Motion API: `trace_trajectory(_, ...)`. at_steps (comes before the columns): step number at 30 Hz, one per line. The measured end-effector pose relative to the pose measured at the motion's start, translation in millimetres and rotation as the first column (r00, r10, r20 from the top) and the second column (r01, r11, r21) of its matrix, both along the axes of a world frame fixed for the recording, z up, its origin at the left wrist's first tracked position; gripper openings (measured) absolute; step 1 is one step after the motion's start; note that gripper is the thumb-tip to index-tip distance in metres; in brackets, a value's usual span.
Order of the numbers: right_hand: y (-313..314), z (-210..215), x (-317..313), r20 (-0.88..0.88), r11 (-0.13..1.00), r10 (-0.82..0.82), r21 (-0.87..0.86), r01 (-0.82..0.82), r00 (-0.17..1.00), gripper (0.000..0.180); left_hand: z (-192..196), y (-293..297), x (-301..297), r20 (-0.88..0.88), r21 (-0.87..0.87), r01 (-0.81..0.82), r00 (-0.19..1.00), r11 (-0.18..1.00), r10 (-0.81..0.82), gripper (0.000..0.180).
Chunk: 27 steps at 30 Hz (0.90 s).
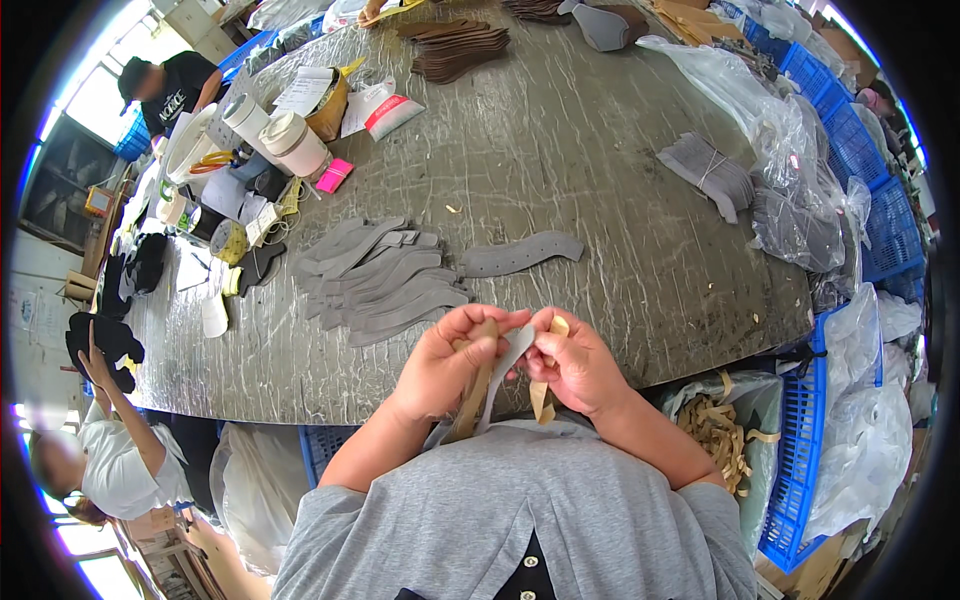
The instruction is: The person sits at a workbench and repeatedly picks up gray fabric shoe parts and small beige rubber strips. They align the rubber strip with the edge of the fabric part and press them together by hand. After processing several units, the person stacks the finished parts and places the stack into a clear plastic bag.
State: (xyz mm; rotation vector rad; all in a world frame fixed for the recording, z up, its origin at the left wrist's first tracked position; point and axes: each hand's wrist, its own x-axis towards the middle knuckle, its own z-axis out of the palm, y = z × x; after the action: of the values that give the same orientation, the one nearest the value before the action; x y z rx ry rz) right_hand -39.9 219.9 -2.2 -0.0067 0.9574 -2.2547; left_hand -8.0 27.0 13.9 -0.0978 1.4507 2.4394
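Note:
Just above the table's near edge, my left hand (450, 362) is closed, thumb against fingers, on a pale grey strip (508, 358). A tan strip (471, 404) hangs down beside it from the same hand. My right hand (578, 366) pinches a curled tan paper strip (542, 402), its fingertips close to the upper end of the grey strip. Whether the two strips still touch is hidden by the fingers. Beyond my hands lies a single curved grey piece (525, 254) with small holes, right of an overlapping pile of similar grey pieces (385, 285).
A tied grey bundle (708, 172) lies at the right, near clear plastic bags (790, 150) and blue crates (855, 140). Brown stacked pieces (460, 50) sit at the far side. Jars (295, 145) stand left. Tan scraps (715, 435) fill a lined bin. Two people work at the left.

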Motion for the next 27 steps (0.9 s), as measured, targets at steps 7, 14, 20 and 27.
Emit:
trace_trajectory(7, 3, 1, -10, -0.318, 0.995, -0.017, 0.088, 0.047, 0.948, 0.009, 27, -7, -14, -0.503, -0.768, -0.307, 0.832, 0.561, -0.234, 0.028)
trace_trajectory(14, 8, -5, -13, -0.102, 0.997, -0.064, 0.028, 0.067, 0.993, 0.011, 29, -3, -31, -0.728, -0.681, -0.546, 0.437, 0.487, -0.528, 0.029)
trace_trajectory(20, 54, -36, -44, 0.106, 0.896, -0.302, -0.309, 0.32, 0.948, 0.021, 5, -23, -11, -0.738, -0.66, -0.643, 0.457, 0.389, -0.496, 0.029)
trace_trajectory(27, 105, -45, -65, 0.05, 0.758, -0.607, -0.263, 0.597, 0.793, 0.011, -14, -34, 3, -0.705, -0.685, -0.677, 0.525, 0.269, -0.476, 0.022)
